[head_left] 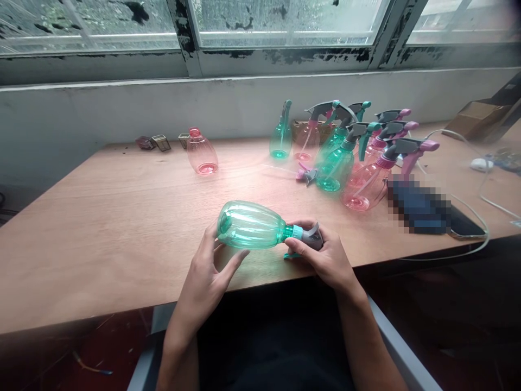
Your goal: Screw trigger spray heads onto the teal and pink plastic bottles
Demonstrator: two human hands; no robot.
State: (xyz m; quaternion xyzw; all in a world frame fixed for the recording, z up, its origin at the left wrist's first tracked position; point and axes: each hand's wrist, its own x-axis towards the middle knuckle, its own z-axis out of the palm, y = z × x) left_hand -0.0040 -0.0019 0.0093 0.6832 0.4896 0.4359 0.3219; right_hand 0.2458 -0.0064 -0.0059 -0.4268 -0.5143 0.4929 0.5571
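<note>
A green transparent spray bottle point(252, 224) lies sideways in front of me above the table, its base to the left. My right hand point(321, 252) is closed round its grey spray head, thumb at the light-blue collar point(297, 232). Part of the spray head is hidden by the fingers. Cupped at the base end, my left hand point(214, 271) has its fingers partly behind the bottle and its thumb along the lower side. A small teal piece point(291, 255) shows beneath my right hand; whether it belongs to the spray head is unclear.
A pink bottle point(202, 155) without a spray head stands at the back left, near small boxes point(161, 143). Several green and pink spray bottles point(334, 168) crowd the right, with a loose pink-and-grey spray head point(306, 174). Beyond are a phone point(468, 221), cable and cardboard box point(474, 119).
</note>
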